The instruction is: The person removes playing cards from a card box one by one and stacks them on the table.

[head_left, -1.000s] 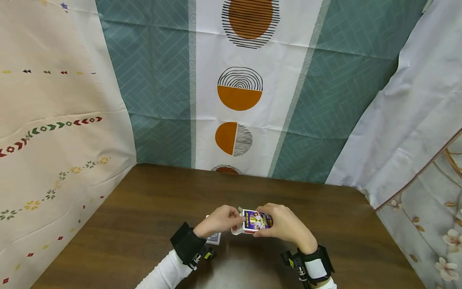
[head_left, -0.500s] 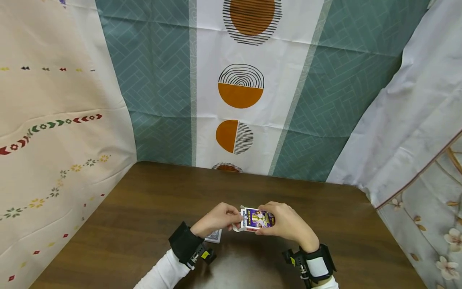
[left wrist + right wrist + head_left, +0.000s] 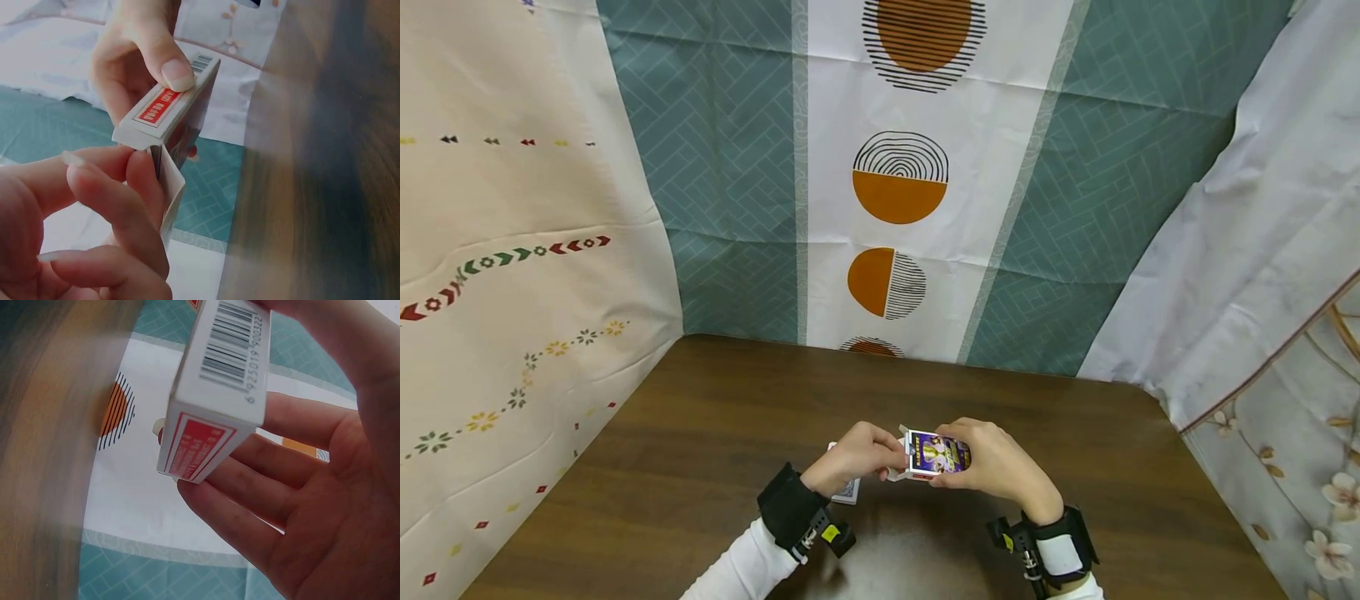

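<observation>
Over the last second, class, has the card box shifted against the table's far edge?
Cannot tell. The card box sits slightly nearer the table's far edge, but the backdrop shifted equally, so the head camera moved.

Even, soft indoor light fills the head view, which is sharp but bends outward at its edges. A dull sheen lies on the dark table (image 3: pixel 700 467) near the wrists. In both wrist views the table (image 3: pixel 337 156) is a blurred smear and colours look washed.

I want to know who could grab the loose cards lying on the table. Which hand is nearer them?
Left. The left hand hovers right over the cards; the right hand holds the box farther off.
</observation>
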Tool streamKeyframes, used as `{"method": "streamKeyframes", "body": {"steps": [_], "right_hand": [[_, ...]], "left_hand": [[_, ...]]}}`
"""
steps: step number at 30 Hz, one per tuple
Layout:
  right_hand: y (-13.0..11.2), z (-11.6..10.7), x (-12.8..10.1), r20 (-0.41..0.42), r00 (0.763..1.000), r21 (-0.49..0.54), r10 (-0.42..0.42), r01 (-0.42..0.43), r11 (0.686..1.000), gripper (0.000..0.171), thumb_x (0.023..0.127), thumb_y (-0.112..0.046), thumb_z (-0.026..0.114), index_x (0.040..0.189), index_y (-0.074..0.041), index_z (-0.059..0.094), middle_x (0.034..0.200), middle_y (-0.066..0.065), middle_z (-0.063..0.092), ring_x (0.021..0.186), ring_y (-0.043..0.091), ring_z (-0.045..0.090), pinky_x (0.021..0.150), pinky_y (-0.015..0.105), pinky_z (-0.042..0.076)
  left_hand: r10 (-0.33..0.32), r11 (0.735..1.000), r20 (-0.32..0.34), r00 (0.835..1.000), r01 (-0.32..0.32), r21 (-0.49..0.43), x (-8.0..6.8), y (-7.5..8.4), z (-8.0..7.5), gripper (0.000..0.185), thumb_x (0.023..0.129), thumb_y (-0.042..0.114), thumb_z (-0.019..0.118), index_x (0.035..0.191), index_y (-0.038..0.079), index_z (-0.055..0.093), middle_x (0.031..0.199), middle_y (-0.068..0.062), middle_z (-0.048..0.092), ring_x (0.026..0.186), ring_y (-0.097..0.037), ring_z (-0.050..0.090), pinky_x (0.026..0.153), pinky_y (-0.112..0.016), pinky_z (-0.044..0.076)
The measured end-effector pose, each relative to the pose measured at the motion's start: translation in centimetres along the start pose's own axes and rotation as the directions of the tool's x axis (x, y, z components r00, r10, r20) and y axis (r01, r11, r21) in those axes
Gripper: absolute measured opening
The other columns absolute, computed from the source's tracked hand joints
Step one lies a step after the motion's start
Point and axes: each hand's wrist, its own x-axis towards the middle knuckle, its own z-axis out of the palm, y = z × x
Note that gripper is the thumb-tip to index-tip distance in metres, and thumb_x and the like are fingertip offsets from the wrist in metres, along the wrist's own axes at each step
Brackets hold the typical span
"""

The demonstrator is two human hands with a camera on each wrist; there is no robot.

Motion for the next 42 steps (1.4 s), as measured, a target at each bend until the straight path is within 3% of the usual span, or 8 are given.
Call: {"method": "streamKeyframes", "body": {"steps": [13,16,20,24,29,33,38,42], "right_hand": [[0.3,-0.1,-0.2,-0.013,1.000,-0.013,-0.003,0.002,1.000,0.058,0.071,-0.046,0.082,0.113,-0.009,0.067,0.102,0.000,0.067,0.082,0.008,0.056,0.068,0.021,0.049],[0.4,-0.1,-0.3,-0.023,1.000,-0.019,0.011,-0.012,1.000,0.057,0.071,-0.044,0.083,0.113,-0.009,0.068,0.102,0.000,0.067,0.081,0.008,0.056,0.069,0.021,0.049],[0.7,-0.2,-0.4,-0.029,0.999,-0.018,0.022,-0.022,1.000,0.057,0.070,-0.042,0.084,0.113,-0.008,0.068,0.102,0.002,0.067,0.081,0.009,0.056,0.069,0.021,0.049],[1.0,-0.2,-0.4,-0.036,0.999,-0.013,0.034,-0.035,0.999,0.058,0.070,-0.041,0.084,0.113,-0.007,0.067,0.102,0.002,0.067,0.080,0.009,0.056,0.067,0.020,0.048],[1.2,-0.1,-0.3,-0.039,0.999,-0.015,0.027,-0.028,1.000,0.059,0.071,-0.043,0.084,0.113,-0.006,0.067,0.101,0.002,0.068,0.079,0.008,0.055,0.066,0.020,0.047],[1.2,0.1,-0.1,-0.033,0.999,-0.010,0.026,-0.026,1.000,0.060,0.071,-0.044,0.083,0.113,-0.004,0.067,0.101,0.003,0.068,0.080,0.009,0.056,0.067,0.021,0.047],[1.3,0.4,-0.1,-0.023,0.999,-0.005,0.043,-0.043,0.999,0.060,0.070,-0.044,0.083,0.113,-0.005,0.067,0.101,0.003,0.068,0.080,0.010,0.056,0.067,0.021,0.047],[1.4,0.6,-0.1,-0.021,0.999,-0.003,0.043,-0.043,0.999,0.059,0.070,-0.044,0.084,0.113,-0.006,0.067,0.102,0.003,0.068,0.080,0.010,0.056,0.067,0.021,0.048]], "left_hand": [[0.005,0.997,0.062,0.998,0.000,-0.079,-0.5,-0.4,-1.5,0.023,0.091,0.013,0.062,0.101,-0.008,0.066,0.071,0.000,0.055,0.061,-0.011,0.045,0.053,-0.022,0.034],[0.009,0.997,0.050,0.999,-0.005,-0.071,-0.9,-1.0,-2.2,0.026,0.095,0.015,0.058,0.106,-0.008,0.064,0.078,-0.011,0.062,0.061,-0.010,0.053,0.056,-0.024,0.035],[0.025,0.990,0.067,0.997,-0.015,-0.137,-1.4,-1.7,-3.4,0.030,0.097,0.012,0.055,0.116,-0.011,0.056,0.085,-0.017,0.067,0.062,-0.007,0.061,0.058,-0.020,0.041],[0.046,0.981,0.051,0.998,-0.035,-0.192,-1.7,-2.1,-5.0,0.036,0.096,0.005,0.056,0.124,-0.014,0.046,0.082,-0.007,0.064,0.068,-0.008,0.060,0.063,-0.019,0.047],[0.046,0.992,-0.013,0.999,-0.047,-0.121,-1.7,-2.9,-7.4,0.049,0.095,0.006,0.058,0.135,-0.011,0.034,0.094,-0.012,0.065,0.078,-0.014,0.059,0.077,-0.029,0.049],[0.017,0.996,-0.015,1.000,-0.019,-0.092,-1.6,-3.8,-9.5,0.046,0.096,0.005,0.056,0.131,-0.011,0.031,0.103,-0.014,0.062,0.084,-0.013,0.058,0.083,-0.031,0.051],[0.024,0.993,0.016,1.000,-0.021,-0.117,-0.7,-5.5,-11.8,0.030,0.097,0.002,0.052,0.118,-0.014,0.039,0.090,-0.006,0.059,0.080,-0.012,0.056,0.077,-0.024,0.049],[0.011,0.997,0.009,1.000,-0.010,-0.073,0.1,-6.8,-12.4,0.031,0.095,0.003,0.055,0.117,-0.016,0.045,0.087,-0.001,0.061,0.080,-0.012,0.057,0.075,-0.024,0.049]]}}
